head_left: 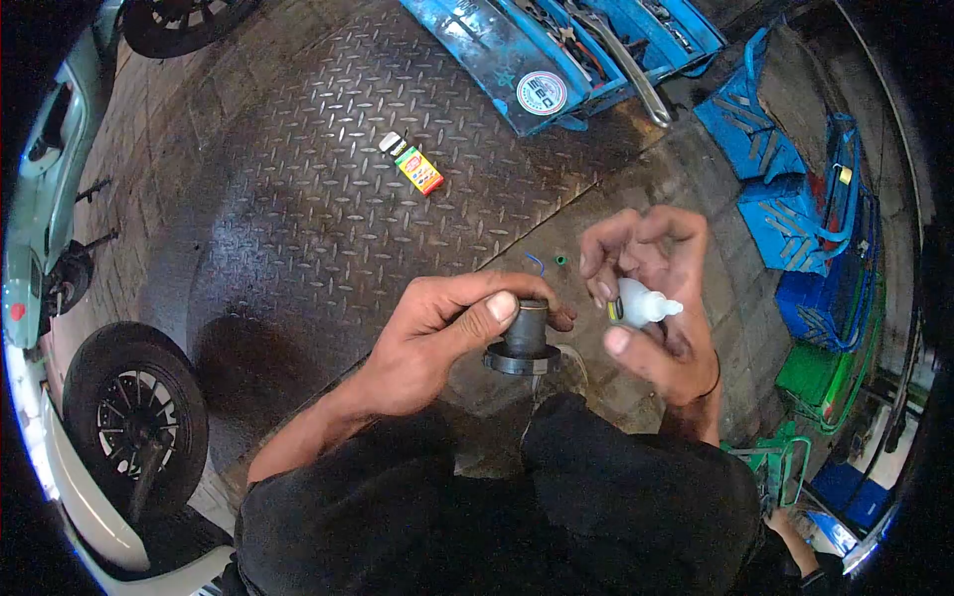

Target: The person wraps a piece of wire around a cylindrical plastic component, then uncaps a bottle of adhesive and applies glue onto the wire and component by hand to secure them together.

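Observation:
My left hand (437,338) grips a dark, round rubber part (524,341) with a wide flange at its lower end, thumb pressed on its side. My right hand (651,298) holds a small white squeeze bottle (641,303) with a narrow nozzle that points right, away from the part. The two hands are close together above my knees, over the floor. A tiny green cap (559,261) and a bit of blue wire (535,262) lie on the ground just beyond the hands.
A steel tread plate (328,179) covers the floor ahead, with a small colourful box (418,170) on it. An open blue toolbox (556,50) sits at the top. Blue and green crates (795,219) stand to the right. A scooter wheel (134,417) is at left.

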Tool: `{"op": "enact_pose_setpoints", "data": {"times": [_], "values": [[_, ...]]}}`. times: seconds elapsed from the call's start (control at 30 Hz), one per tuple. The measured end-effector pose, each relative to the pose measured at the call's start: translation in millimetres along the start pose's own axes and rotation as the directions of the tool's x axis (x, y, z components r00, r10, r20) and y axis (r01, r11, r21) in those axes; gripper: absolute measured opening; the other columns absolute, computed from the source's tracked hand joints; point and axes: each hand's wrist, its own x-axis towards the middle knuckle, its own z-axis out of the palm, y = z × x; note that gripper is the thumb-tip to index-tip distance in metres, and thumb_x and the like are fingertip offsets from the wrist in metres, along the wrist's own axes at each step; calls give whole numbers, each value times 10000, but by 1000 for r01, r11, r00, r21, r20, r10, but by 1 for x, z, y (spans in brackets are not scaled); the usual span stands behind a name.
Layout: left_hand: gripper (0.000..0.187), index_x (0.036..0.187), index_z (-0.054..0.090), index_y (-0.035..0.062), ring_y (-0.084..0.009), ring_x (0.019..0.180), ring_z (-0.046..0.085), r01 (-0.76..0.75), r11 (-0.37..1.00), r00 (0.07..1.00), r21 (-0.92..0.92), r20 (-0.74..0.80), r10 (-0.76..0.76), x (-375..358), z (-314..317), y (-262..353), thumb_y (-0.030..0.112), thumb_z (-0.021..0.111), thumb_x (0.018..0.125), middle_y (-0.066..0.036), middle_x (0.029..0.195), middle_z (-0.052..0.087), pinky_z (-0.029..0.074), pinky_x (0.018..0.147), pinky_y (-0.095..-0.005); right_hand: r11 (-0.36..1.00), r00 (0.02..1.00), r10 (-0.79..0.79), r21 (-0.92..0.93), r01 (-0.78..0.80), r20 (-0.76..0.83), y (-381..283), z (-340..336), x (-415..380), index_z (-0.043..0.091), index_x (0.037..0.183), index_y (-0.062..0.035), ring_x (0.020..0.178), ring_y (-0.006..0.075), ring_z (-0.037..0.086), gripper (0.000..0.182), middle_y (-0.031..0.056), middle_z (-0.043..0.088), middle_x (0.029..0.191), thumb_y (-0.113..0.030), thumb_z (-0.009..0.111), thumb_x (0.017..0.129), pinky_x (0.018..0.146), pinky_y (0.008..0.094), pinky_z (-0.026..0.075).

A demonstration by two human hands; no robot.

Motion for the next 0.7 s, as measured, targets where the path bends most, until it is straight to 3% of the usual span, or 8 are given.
{"op": "enact_pose_setpoints", "data": {"times": [0.17,0.23,0.37,0.43,0.47,0.53,0.63,0.7], "values": [[468,1176,604,-90,-346,1143,631,-26,997,1000,-76,1,26,2,1,0,342,528,1012,-256,1162,660,469,1021,-461,998,999,-30,-63,29,-21,-6,-3,-2,198,1229,-126,1042,226,434,617,240,462,1157,-41,603,772,898,418,336],[468,1179,600,-89,-349,1143,632,-42,995,999,-93,14,43,2,2,1,341,536,1007,-257,1163,659,468,1024,-467,993,988,-102,-74,94,-115,-5,0,-1,186,1229,-131,1048,246,459,667,238,470,1147,24,669,796,925,436,355],[432,1183,593,-66,-368,1173,619,-32,986,999,-162,-9,31,-1,4,3,322,552,999,-259,1153,664,463,1036,-484,984,977,-172,-75,164,-123,-4,-3,1,200,1226,-120,1050,255,541,749,215,539,1120,-6,793,784,926,415,422],[417,1186,589,-57,-377,1182,613,-29,982,1000,-188,-10,28,-2,4,4,314,553,998,-260,1148,666,461,1040,-494,988,988,-56,-148,34,-145,-13,-7,0,299,1199,-73,1024,242,618,757,175,611,1088,-115,883,719,875,354,485],[409,1188,586,-52,-383,1183,612,-33,981,999,-191,-6,33,-2,4,3,310,551,1000,-260,1144,668,461,1040,-502,988,988,-56,-148,35,-145,-13,-7,-1,299,1199,-73,1024,242,618,757,175,611,1088,-115,883,719,875,354,485],[402,1190,584,-47,-390,1184,611,-37,980,999,-194,-2,37,-1,4,3,306,548,1001,-261,1140,670,460,1039,-511,991,986,-44,-128,23,-159,-11,-9,-1,420,1117,-37,1016,226,649,646,150,651,1059,-173,897,702,853,319,507],[406,1196,575,-51,-402,1189,605,-61,978,998,-200,-14,59,-2,6,3,305,547,1001,-258,1143,669,460,1039,-527,995,975,-16,-102,-6,-221,-9,-6,-6,461,1128,-32,964,214,646,589,147,647,1068,-158,881,734,832,313,502],[373,1184,592,-53,-378,1165,623,-122,988,992,-92,11,124,-2,5,1,273,540,1010,-245,1134,676,472,1023,-502,996,959,-8,-85,-16,-282,-10,2,-3,513,1134,-23,886,194,642,529,132,659,1032,-133,859,748,786,301,496]]}}
